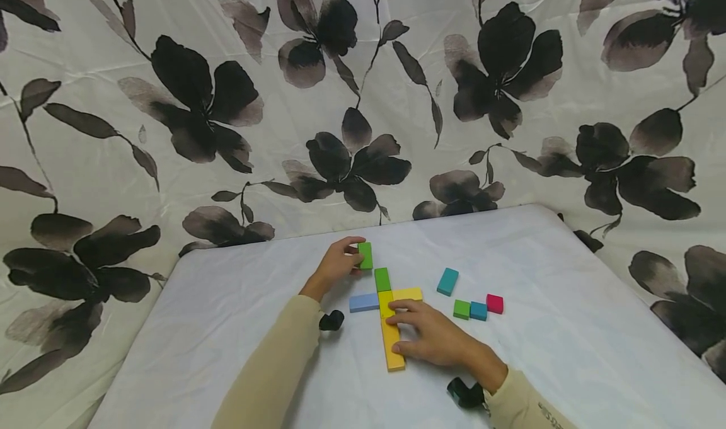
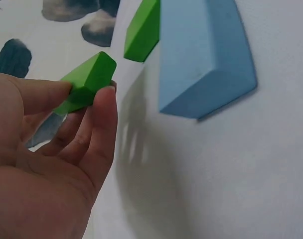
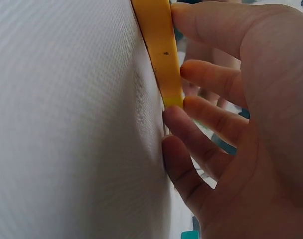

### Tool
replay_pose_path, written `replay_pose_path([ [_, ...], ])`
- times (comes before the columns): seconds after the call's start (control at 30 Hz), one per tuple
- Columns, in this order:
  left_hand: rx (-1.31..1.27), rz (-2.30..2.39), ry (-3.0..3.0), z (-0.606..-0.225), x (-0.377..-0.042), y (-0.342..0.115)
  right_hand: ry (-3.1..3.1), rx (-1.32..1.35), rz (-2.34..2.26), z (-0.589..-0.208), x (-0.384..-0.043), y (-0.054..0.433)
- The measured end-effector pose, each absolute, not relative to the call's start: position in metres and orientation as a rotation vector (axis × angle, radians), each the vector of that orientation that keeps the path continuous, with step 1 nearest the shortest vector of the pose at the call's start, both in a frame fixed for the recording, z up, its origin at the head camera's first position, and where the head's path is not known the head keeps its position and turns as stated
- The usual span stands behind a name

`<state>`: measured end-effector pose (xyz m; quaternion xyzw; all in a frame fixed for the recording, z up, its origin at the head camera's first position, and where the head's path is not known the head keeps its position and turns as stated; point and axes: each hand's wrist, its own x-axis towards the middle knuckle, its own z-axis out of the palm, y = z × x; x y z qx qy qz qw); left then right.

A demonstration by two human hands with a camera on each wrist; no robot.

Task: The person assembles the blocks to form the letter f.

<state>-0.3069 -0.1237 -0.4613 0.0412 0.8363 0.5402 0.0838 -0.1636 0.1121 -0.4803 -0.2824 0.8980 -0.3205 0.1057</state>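
My left hand [image 1: 338, 260] pinches a green block [image 1: 365, 256] between thumb and fingers near the far edge of the table. In the left wrist view that green block [image 2: 89, 82] is held up off the cloth. Below it lies a second green block [image 1: 382, 279], at the top of a cross-like layout. A small yellow block [image 1: 386, 304], a long orange-yellow block [image 1: 392, 347], a blue block [image 1: 364, 302] and a yellow block [image 1: 407, 293] make up the rest. My right hand [image 1: 431, 334] spreads over the orange-yellow pieces, its fingertips touching them with fingers fairly straight.
To the right lie a teal block [image 1: 447, 281], a small green cube [image 1: 462, 309], a blue cube [image 1: 479, 311] and a red cube [image 1: 495, 303]. A white cloth [image 1: 193, 353] covers the table. A flowered curtain [image 1: 397, 101] hangs behind it.
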Motion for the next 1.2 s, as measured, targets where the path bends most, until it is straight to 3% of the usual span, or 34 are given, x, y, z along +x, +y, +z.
replay_pose_path([
  [1.2,0.114,1.478,2.635,-0.467,-0.323,-0.093,2.626,-0.813,-0.964,-0.483,-0.165,0.113],
])
